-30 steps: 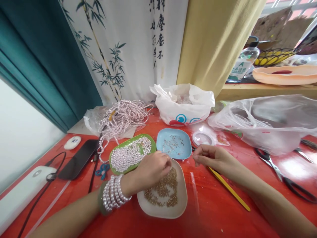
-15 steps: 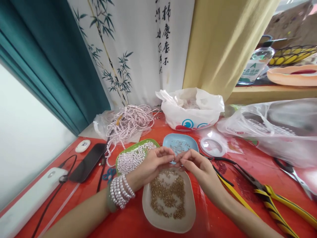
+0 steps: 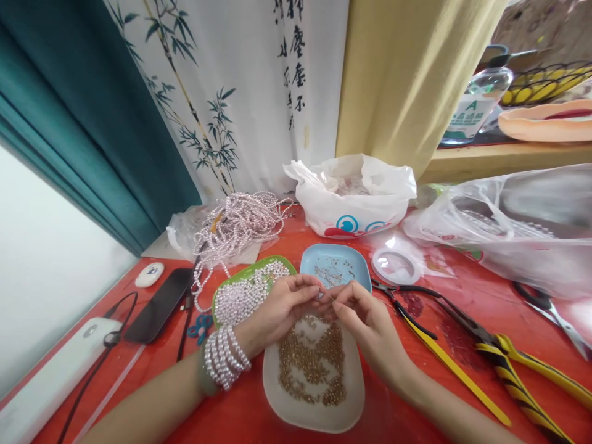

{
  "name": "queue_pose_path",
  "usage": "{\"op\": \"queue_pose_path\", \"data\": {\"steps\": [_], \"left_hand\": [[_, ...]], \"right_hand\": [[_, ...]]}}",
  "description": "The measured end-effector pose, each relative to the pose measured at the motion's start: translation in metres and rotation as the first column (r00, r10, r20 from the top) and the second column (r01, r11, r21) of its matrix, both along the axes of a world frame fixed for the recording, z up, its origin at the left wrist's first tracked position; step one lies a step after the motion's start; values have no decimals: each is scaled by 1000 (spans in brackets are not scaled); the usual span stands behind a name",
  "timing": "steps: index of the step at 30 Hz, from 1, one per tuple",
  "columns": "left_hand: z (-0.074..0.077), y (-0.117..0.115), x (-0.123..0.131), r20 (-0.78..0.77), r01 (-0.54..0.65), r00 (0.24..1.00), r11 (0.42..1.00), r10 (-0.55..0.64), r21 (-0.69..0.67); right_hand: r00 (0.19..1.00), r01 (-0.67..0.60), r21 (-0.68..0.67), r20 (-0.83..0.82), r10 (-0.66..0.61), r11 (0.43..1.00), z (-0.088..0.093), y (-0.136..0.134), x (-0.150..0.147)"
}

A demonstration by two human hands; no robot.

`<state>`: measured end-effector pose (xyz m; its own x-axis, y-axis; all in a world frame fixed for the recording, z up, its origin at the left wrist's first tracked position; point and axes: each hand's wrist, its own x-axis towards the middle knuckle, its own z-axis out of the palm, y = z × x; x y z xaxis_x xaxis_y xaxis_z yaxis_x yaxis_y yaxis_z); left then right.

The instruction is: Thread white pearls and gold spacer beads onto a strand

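Thumb and fingers of my left hand (image 3: 282, 308) are pinched on a small whitish bead (image 3: 319, 295). Facing it, my right hand (image 3: 374, 324) is closed in a pinch on a thin, gold-coloured pin (image 3: 331, 298), its tip close to the bead. Whether the pin passes through the bead is too small to tell. Below both hands is a pale tray (image 3: 314, 419) of small gold beads (image 3: 312, 364). A green tray (image 3: 289, 264) of pearl beads (image 3: 245, 296) lies by my left hand. Behind my fingers, a blue tray (image 3: 311, 253) holds thin metal pins. Pearl strands (image 3: 226, 357) circle my left wrist.
Long pearl strings (image 3: 240, 225) are heaped at the back left, beside a white plastic bag (image 3: 356, 206). Pliers (image 3: 485, 345), a yellow-handled tool (image 3: 456, 370) and scissors (image 3: 557, 317) lie to the right. A phone (image 3: 160, 305) and a white power bank (image 3: 60, 376) sit left.
The view has shifted slightly. My fingers have turned a little, and the whitish bead and thin pin now show between them. More of the yellow handle is visible beyond my right forearm.
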<state>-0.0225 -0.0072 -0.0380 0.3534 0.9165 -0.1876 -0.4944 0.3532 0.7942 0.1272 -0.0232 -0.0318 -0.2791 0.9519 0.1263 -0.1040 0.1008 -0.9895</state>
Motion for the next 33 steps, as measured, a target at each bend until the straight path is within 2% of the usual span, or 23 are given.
{"op": "queue_pose_path", "data": {"steps": [6, 17, 25, 33], "left_hand": [[0, -1, 0, -7, -1, 1000, 1000, 1, 22], [1, -2, 1, -9, 18, 1000, 999, -18, 49], [2, -2, 1, -23, 20, 1000, 999, -19, 34], [4, -2, 2, -85, -22, 996, 999, 25, 35]], "right_hand": [[1000, 3, 33, -5, -3, 999, 0, 0, -1], [1000, 9, -46, -21, -10, 999, 6, 1, -1], [1000, 1, -56, -13, -2, 998, 8, 1, 0], [999, -24, -119, -38, 20, 993, 9, 2, 1]]}}
